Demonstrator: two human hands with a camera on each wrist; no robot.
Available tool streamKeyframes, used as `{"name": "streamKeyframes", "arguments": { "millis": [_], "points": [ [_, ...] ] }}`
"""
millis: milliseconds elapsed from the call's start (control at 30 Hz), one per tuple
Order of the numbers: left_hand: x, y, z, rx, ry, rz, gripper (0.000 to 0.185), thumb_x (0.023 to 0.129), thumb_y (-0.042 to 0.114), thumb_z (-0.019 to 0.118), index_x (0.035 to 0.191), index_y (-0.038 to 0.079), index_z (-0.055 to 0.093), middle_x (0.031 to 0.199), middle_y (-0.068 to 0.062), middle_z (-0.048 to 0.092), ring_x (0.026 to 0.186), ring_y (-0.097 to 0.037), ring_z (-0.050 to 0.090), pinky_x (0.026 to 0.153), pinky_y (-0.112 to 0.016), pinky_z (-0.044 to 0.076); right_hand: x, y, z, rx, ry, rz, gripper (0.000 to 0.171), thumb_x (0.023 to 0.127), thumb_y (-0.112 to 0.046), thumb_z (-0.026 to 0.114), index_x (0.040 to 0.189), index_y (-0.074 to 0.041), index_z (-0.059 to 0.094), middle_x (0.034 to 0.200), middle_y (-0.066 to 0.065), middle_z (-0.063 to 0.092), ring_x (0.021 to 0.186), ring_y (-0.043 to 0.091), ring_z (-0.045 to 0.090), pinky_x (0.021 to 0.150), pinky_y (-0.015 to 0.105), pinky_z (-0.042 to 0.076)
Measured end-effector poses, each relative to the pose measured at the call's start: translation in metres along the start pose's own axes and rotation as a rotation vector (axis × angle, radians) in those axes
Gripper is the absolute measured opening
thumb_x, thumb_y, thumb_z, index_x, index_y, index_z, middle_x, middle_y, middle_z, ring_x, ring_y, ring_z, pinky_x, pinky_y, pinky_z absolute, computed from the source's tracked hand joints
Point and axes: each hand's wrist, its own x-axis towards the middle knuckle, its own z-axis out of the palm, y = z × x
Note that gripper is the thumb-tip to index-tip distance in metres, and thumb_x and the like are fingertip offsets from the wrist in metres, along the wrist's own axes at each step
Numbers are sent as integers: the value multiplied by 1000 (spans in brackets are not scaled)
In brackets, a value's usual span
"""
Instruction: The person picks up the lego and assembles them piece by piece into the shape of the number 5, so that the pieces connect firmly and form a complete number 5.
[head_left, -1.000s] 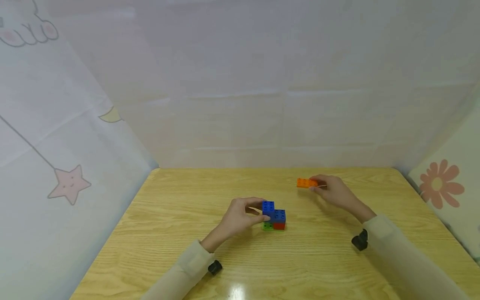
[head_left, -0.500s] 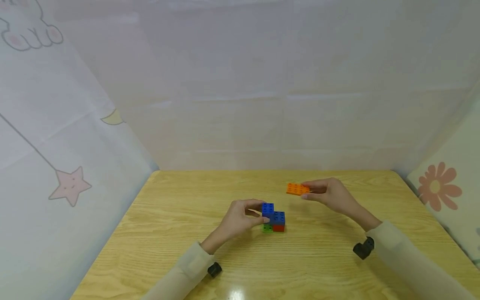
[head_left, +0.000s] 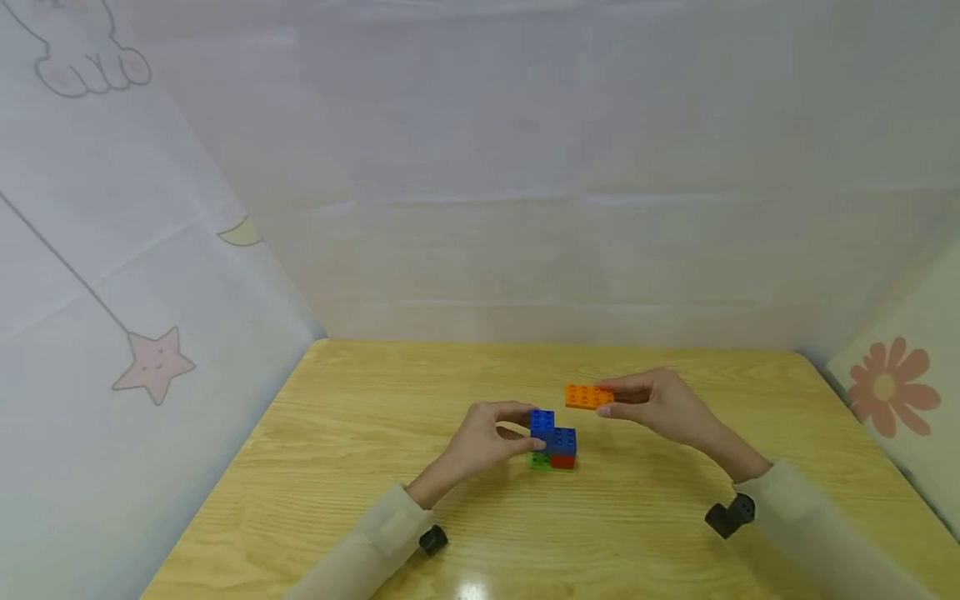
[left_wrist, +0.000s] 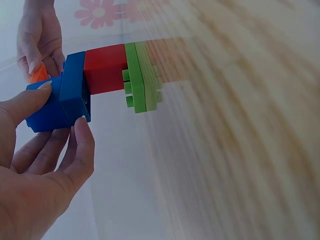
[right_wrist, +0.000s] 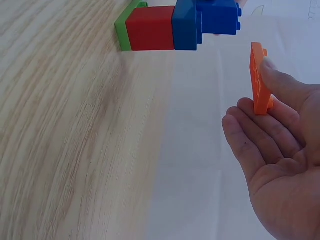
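Observation:
My left hand pinches the top blue brick of a small stack between thumb and fingers. Under that brick lies another blue brick, which juts to the right. A red brick supports it, standing on a thin green plate on the table. In my right hand is a flat orange brick, gripped by its right end with the studs up. It hangs in the air behind and slightly right of the stack, apart from it in the right wrist view.
The wooden table spreads around both hands. White sheeting with printed figures rises behind it and at the sides. A black device sits at the left wrist, and another black device at the right wrist.
My right hand has carried the orange brick leftward and nearer to me, closer to the stack. The left hand keeps its hold on the stack, which stays in place.

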Motion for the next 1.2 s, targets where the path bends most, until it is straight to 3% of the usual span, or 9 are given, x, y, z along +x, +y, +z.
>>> {"name": "streamKeyframes", "arguments": {
  "millis": [267, 633, 1200],
  "points": [
    [1, 1, -1, -4, -4, -5, 48, 93, 23, 83, 138, 11, 70, 121, -9, 77, 116, -30, 73, 87, -27, 64, 2, -13, 8, -34, -21, -8, 50, 95, -41, 78, 135, -13, 73, 121, 10, 79, 98, 14, 79, 76, 25, 62],
    [4, 2, -3, 55, -5, 17, 46, 92, 27, 84, 135, 16, 72, 121, -2, 78, 116, -22, 73, 91, -28, 63, 5, -23, 21, 6, -67, -85, 43, 97, -31, 77, 134, -10, 73, 125, 10, 78, 105, 17, 78, 84, 27, 64],
    [0, 0, -2, 19, -2, 5, 38, 92, 29, 84, 129, 23, 76, 120, 3, 78, 114, -14, 71, 91, -28, 63, 12, -26, 37, 9, -108, -103, 47, 96, -35, 77, 134, -7, 73, 125, 14, 77, 100, 14, 79, 79, 24, 64]
  ]
}}
